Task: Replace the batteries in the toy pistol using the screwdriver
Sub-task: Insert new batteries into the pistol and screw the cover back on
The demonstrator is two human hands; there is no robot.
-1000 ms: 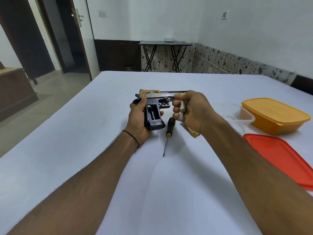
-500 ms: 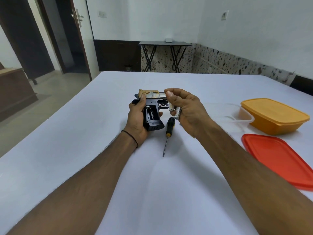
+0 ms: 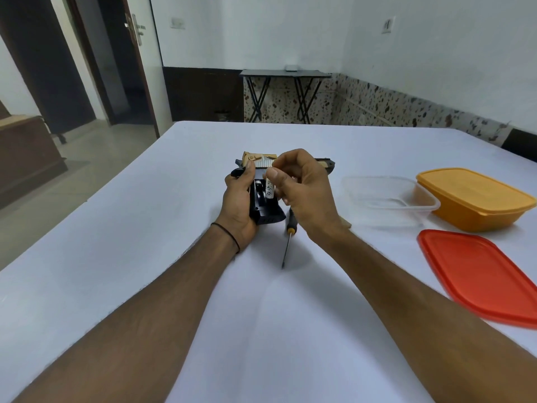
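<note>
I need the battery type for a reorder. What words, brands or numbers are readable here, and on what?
Nothing reads clearly.
Battery, pinched in the right hand over the toy pistol: dark marks on its white label, too small and blurred to read.
Pistol, screwdriver, boxes: no print visible.

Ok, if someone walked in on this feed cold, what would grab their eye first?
Mid-table, the left hand grips a black-and-gold toy pistol with its grip compartment open, while the right hand lowers a small white battery into it. At right lie a bright red plastic lid and an orange lidded tub.
</note>
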